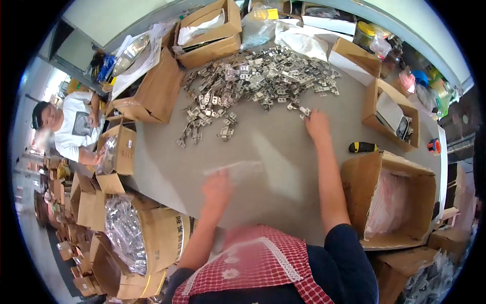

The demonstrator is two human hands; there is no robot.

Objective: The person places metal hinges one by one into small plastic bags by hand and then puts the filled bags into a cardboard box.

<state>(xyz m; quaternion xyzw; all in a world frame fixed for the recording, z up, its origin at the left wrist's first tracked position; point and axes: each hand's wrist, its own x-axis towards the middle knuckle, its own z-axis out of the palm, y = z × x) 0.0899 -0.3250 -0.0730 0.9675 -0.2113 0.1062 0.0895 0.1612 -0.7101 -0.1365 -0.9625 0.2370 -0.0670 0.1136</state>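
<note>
A wide pile of silvery metal hinges (263,76) covers the far half of the grey table (283,202). At the pile's near right edge, my right hand (318,125) has its fingers closed on one metal hinge (305,112). My left hand (217,191) is smeared by motion over the near middle of the table. From its fingers a thin, clear plastic bag (244,168) stretches to the right, also blurred. A few hinges (227,126) lie apart at the pile's near left side.
A black-and-yellow tool handle (362,147) lies right of my right forearm. Beside it stands an open carton (362,202) with pinkish plastic bags inside. More cartons (210,48) line the far edge. At left, a person (81,124) reaches toward a box (125,149).
</note>
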